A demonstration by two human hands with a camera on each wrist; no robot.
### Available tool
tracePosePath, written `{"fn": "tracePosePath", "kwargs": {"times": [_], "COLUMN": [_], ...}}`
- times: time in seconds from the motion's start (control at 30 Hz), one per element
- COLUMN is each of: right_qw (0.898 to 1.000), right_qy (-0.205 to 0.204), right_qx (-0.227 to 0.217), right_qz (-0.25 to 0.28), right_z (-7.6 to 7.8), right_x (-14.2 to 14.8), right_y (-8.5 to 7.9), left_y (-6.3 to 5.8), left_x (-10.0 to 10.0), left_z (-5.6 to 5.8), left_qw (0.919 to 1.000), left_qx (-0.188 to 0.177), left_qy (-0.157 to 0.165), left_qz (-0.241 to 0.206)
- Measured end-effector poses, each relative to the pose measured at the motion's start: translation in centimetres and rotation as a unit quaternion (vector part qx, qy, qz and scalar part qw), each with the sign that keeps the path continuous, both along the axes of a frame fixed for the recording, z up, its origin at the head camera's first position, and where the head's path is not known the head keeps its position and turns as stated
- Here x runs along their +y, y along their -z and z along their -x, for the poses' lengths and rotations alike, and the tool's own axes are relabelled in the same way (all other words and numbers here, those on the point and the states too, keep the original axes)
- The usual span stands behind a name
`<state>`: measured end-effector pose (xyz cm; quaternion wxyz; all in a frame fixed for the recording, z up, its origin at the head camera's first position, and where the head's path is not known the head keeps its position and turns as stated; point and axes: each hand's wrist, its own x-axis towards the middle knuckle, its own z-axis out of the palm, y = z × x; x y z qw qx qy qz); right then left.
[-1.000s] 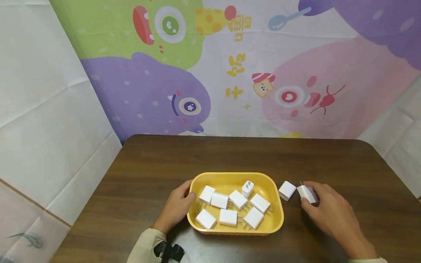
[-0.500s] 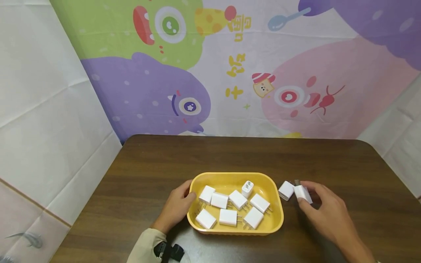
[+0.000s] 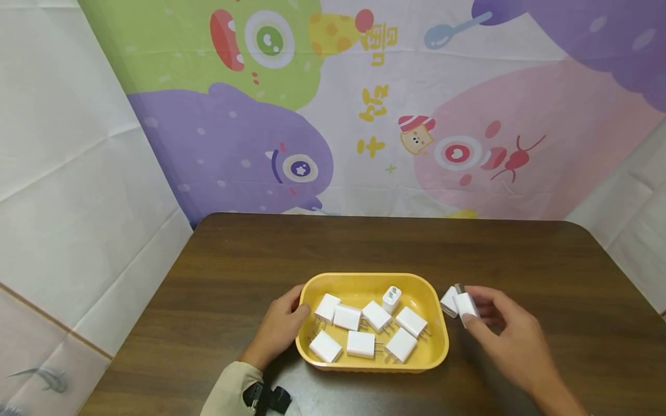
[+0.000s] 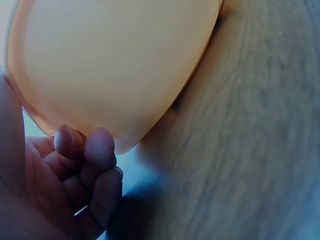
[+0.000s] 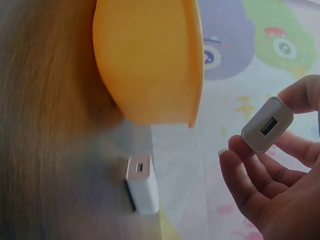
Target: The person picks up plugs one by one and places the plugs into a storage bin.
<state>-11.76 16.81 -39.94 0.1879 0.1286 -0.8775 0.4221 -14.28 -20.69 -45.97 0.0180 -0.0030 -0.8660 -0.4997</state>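
A yellow plastic tray (image 3: 372,279) holds several white USB wall chargers (image 3: 360,344). My left hand (image 3: 279,326) grips its left end, thumb at the rim and curled fingers (image 4: 100,150) against the outer wall in the left wrist view. To the right of the tray, my right hand (image 3: 512,335) pinches one white charger (image 3: 466,306) between thumb and fingers, raised off the table. Its USB port end faces the right wrist camera. Another charger (image 5: 144,187) lies on the table between the tray and that hand, partly hidden in the head view by the held one.
The dark wooden table (image 3: 250,248) extends around the tray. Behind it hangs a cloth (image 3: 354,190) printed with cartoon monsters, and a white sheet (image 3: 78,144) covers the left side. A black strap (image 3: 266,398) circles the left wrist.
My right hand has lifted the charger slightly and carried it left toward the tray, now overlapping the charger on the table. My left hand and the tray have stayed still.
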Motion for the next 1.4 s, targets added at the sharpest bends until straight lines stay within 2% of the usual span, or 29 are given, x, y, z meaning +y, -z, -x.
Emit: {"fn": "tracePosePath", "kwargs": {"times": [0.3,0.57,0.73,0.97,1.23,1.4], "right_qw": [0.998,0.997,0.994,0.984,0.969,0.960], "right_qy": [-0.058,-0.073,-0.100,-0.141,-0.170,-0.177], "right_qx": [0.016,0.014,0.028,0.038,0.101,0.112], "right_qz": [0.036,0.006,-0.038,-0.106,-0.149,-0.184], "right_z": [-0.6,-0.9,-0.9,-0.6,0.0,0.5], "right_x": [-1.3,-2.3,-3.0,-4.2,-5.0,-5.6], "right_y": [-0.1,0.1,0.3,0.3,0.7,0.8], "left_y": [0.1,0.1,0.1,0.1,0.1,0.1], "left_x": [-0.1,-0.1,-0.1,-0.1,-0.1,-0.1], "left_z": [0.0,0.1,0.0,0.0,0.0,0.0], "left_qw": [1.0000,1.0000,1.0000,1.0000,1.0000,1.0000], "left_qx": [-0.001,0.003,0.004,0.001,0.007,0.007], "left_qy": [0.001,0.004,0.003,0.000,0.000,0.000], "left_qz": [-0.002,-0.001,-0.001,-0.003,-0.002,-0.001]}}
